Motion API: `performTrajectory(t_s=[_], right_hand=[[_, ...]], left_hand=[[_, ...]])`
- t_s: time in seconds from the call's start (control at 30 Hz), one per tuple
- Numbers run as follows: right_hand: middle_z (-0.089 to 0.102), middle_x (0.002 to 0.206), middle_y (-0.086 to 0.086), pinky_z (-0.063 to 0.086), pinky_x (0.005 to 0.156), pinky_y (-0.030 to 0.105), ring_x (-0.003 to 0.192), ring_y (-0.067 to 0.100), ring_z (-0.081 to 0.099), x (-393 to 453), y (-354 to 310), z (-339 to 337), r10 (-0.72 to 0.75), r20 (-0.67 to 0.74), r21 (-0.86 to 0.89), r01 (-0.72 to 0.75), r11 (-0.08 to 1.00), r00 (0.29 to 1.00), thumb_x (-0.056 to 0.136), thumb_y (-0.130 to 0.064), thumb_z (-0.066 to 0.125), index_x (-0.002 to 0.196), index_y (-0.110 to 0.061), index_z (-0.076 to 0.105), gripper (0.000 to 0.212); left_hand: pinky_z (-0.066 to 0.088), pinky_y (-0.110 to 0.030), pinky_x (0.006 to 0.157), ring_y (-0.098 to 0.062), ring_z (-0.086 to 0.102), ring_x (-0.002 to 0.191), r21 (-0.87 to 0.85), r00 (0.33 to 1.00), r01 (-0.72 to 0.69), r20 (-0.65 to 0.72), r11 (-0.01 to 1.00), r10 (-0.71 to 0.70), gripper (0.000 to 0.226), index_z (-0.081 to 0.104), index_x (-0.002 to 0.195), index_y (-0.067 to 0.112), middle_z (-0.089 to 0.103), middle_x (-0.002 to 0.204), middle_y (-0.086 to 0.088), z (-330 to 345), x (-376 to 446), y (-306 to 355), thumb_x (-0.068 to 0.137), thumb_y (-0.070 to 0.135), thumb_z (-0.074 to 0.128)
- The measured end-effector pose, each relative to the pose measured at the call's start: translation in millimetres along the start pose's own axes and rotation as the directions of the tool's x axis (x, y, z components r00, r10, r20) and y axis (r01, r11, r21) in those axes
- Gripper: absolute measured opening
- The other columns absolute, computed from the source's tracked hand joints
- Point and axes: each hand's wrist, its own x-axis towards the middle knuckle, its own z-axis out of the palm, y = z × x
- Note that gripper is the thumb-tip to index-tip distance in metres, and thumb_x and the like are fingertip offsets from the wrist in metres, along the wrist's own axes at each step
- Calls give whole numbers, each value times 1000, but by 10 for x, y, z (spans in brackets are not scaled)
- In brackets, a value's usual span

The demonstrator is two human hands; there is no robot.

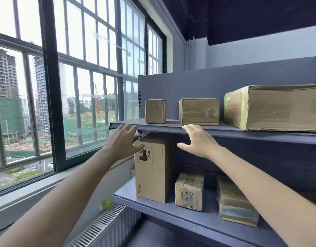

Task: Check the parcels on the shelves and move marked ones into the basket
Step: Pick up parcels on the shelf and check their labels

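While both hands reach up with nothing in them, the parcels sit in two rows on the grey shelving. On the upper shelf (224, 131) stand a small cube parcel (155, 111), a taped mid-size parcel (199, 111) just right of it, and a large flat parcel (276, 107) at the far right. On the lower shelf (153, 207) stand a tall printed carton (152, 172), a small taped box (189, 192) and a wrapped flat packet (233, 202).

The left hand (124, 141) hovers with fingers spread before the upper shelf's front edge and the top corner of the tall printed carton; the right hand (198, 139) is also spread wide, fingertips at the shelf lip just below the taped mid-size parcel. Neither grip is closed on anything. No basket shows in view, and I cannot make out any checking mark on the upper parcels.

The risk, as I judge it, lies in reaching high and blind: the upper parcels' tops and backs are hidden, so a mark could be missed. A one-sided pull on the small cube parcel near the shelf's open left end could also tip it off toward the window (64, 77) and the radiator (103, 227) below.
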Motion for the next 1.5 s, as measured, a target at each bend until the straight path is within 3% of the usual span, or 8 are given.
performTrajectory(t_s=[0.3,0.53,0.9,1.2,1.4,1.5], right_hand=[[35,146,4,28,107,34,136,19,27,580,92,156,5,-36,9,-5,1000,999,87,-40,54,140,-13,33,63],[36,145,3,30,106,35,135,19,30,987,-68,395,44,-58,-20,-45,999,997,88,-36,54,139,-14,34,59],[38,144,5,33,102,35,133,22,33,1603,-430,632,247,-124,-75,-257,963,961,91,-37,49,139,-10,32,58],[35,147,9,32,105,39,136,26,30,1744,-450,767,386,-103,-113,-396,911,917,92,-38,47,140,-7,29,60],[50,132,15,42,92,41,118,33,48,1941,-346,861,489,-118,-51,-497,866,864,89,-43,48,132,-6,40,57],[52,129,15,44,91,41,115,33,51,2014,-274,913,506,-123,-18,-512,859,854,88,-45,50,131,-6,41,59]], left_hand=[[34,-38,102,-29,38,127,34,998,-26,-49,999,28,71,36,137,3,47,136,-14,241,537,-261,84,47,57],[35,-40,103,-29,37,129,-101,996,-43,-85,994,35,69,32,139,1,45,138,-17,592,883,-761,87,40,56],[36,-41,102,-32,38,127,-191,989,-122,-103,974,104,64,33,138,2,46,136,-16,860,1448,-1559,90,39,52],[34,-39,100,-31,35,127,-362,984,-177,-85,915,157,56,36,134,2,46,133,-15,1192,1771,-1420,91,36,50],[36,-40,96,-31,36,123,-419,986,-163,-81,893,142,56,34,134,3,47,130,-15,1296,1989,-1199,92,36,48],[34,-39,99,-31,37,124,-549,995,-104,-48,829,93,55,35,133,5,46,131,-15,1344,2080,-1122,91,37,49]])
